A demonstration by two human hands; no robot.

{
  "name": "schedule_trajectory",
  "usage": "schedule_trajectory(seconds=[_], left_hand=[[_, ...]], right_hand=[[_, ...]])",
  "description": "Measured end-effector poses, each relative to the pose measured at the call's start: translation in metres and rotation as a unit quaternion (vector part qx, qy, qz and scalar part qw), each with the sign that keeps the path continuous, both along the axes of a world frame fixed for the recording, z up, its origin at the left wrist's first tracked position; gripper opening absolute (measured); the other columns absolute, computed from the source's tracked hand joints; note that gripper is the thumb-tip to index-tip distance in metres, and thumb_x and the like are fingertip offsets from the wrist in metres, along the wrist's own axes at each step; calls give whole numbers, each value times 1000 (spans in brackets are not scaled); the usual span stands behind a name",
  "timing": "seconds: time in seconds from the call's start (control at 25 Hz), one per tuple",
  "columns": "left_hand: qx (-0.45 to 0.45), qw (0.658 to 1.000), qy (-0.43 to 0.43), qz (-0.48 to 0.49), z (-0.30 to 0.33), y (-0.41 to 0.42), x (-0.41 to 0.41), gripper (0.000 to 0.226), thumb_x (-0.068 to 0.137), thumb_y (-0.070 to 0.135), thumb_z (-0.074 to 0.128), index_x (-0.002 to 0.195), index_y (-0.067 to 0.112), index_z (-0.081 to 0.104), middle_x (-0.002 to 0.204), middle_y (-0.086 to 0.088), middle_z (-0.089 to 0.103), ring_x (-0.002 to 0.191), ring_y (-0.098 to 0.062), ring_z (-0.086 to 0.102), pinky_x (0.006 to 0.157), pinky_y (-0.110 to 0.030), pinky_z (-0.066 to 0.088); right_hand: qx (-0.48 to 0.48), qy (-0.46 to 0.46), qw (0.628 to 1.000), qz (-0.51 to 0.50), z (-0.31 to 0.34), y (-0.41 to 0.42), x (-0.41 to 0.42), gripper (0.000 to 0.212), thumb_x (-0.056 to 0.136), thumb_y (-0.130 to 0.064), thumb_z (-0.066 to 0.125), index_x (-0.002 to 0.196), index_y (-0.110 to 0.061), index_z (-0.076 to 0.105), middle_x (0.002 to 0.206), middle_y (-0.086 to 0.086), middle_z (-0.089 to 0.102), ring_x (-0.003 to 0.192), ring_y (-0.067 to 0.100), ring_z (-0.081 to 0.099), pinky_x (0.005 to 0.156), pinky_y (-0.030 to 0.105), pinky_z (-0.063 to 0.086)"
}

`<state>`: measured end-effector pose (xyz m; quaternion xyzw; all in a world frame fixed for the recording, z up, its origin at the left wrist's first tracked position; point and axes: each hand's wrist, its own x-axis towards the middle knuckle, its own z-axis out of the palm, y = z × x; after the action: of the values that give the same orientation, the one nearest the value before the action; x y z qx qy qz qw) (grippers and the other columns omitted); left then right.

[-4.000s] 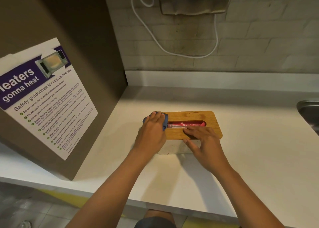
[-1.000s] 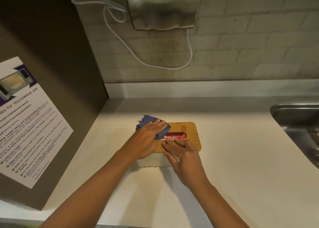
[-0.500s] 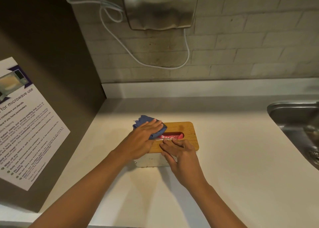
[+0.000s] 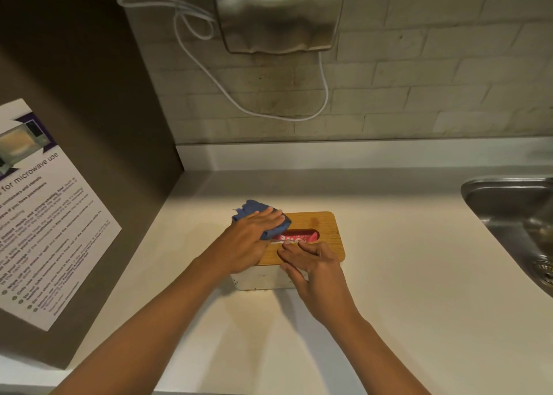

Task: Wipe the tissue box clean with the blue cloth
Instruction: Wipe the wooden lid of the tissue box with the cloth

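Note:
The tissue box (image 4: 324,227) has a wooden lid, a white body and a slot showing a pink tissue pack. It stands on the white counter (image 4: 404,275). My left hand (image 4: 250,242) lies flat on the crumpled blue cloth (image 4: 254,210), pressing it onto the left end of the lid. Part of the cloth sticks out past the fingers at the back left. My right hand (image 4: 314,263) rests on the lid's near edge with its fingers straight and the thumb against the box's front side.
A brown cabinet side (image 4: 89,125) with a microwave safety poster (image 4: 39,215) walls off the left. A steel hand dryer (image 4: 278,11) with a white cable hangs on the tiled wall behind. A steel sink (image 4: 514,215) is sunk into the counter at the right.
Over four seconds the view shifted up and right, showing the dryer and sink. My left hand with the cloth has stayed on the lid's left end, shifting slightly; the right hand still steadies the box.

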<state>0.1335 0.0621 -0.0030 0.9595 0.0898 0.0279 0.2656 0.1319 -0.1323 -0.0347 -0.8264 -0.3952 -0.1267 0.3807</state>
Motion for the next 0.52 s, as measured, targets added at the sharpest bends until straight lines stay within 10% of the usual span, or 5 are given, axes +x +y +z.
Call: schedule_trajectory(seconds=[0.16,0.36,0.52], left_hand=[[158,976,-77,-130,6,-6,-3,54,96,-1,49,149,6,48,154,-17,46,140,-31,45,117,-34,23],[40,983,-123,-130,0,-7,-21,50,99,3,51,146,19,55,156,5,41,146,-5,30,119,-11,6],[-118,978,-172,-11,32,-1,-66,37,104,3,52,127,24,71,129,29,59,122,5,55,100,-9,38]], right_hand=[[9,9,1000,0,5,0,-2,31,86,-24,71,117,-27,69,116,-15,68,112,11,52,96,25,44],[-6,15,1000,8,7,-1,-1,31,86,-24,70,117,-28,69,115,-16,67,113,10,50,96,26,45],[34,116,993,11,22,-6,-7,35,88,-29,67,122,-36,64,121,-27,60,116,-3,46,99,29,46]])
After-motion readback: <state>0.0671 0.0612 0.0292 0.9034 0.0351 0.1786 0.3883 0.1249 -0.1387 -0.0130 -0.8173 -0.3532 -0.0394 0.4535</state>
